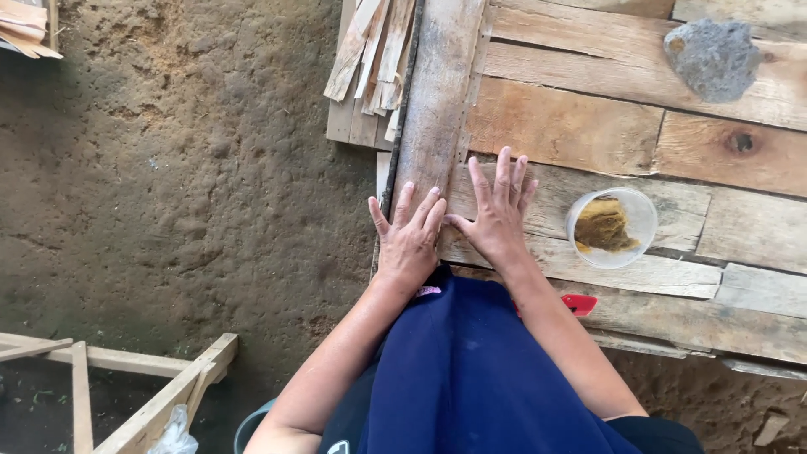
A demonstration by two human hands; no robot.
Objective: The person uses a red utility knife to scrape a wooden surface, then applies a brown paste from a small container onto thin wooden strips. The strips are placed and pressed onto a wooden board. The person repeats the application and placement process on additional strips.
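Both hands lie flat on the wood in front of me. My left hand rests palm down on the near end of a long grey plank that runs away from me toward the far edge, fingers straight and only slightly apart, gripping nothing. My right hand presses just beside it on the rough bench top of pale boards, fingers spread wider, thumb reaching left until it nearly meets the left hand; it also grips nothing.

To the right of my right hand, near but not touching, stands a clear plastic cup with a brownish-yellow clump inside. Farther off at the far right sits a grey stone on the boards. Left of the plank's far end lies a bundle of thin wood strips. A small red object peeks out by my right forearm; I cannot tell what it is. Packed earth fills the left side, with a light wooden frame at the near left corner. My dark blue garment covers the near middle.
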